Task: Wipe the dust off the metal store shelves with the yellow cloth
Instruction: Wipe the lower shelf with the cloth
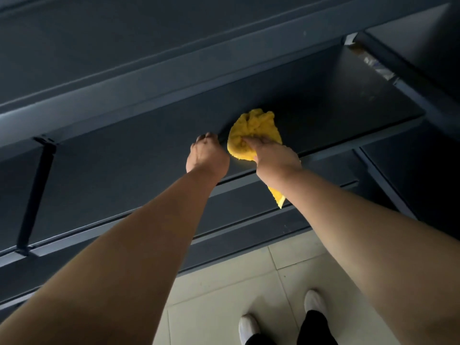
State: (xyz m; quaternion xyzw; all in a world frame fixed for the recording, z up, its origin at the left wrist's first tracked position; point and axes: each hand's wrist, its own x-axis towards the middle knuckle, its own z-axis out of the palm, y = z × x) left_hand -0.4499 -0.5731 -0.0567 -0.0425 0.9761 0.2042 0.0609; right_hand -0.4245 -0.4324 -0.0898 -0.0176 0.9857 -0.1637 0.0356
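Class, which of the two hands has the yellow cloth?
The right hand, gripping the cloth on the shelf; the left hand is bare, fingers curled.

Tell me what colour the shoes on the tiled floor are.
The shoes are white, clearest in the head view.

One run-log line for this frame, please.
right hand: holds bunched yellow cloth on metal shelf | left hand: fingers curled beside cloth, grip unclear | cloth tail: hangs past shelf edge

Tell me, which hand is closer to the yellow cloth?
Right. The right hand holds the cloth down on the shelf. The left hand is on the shelf just left of the cloth, fingers curled.
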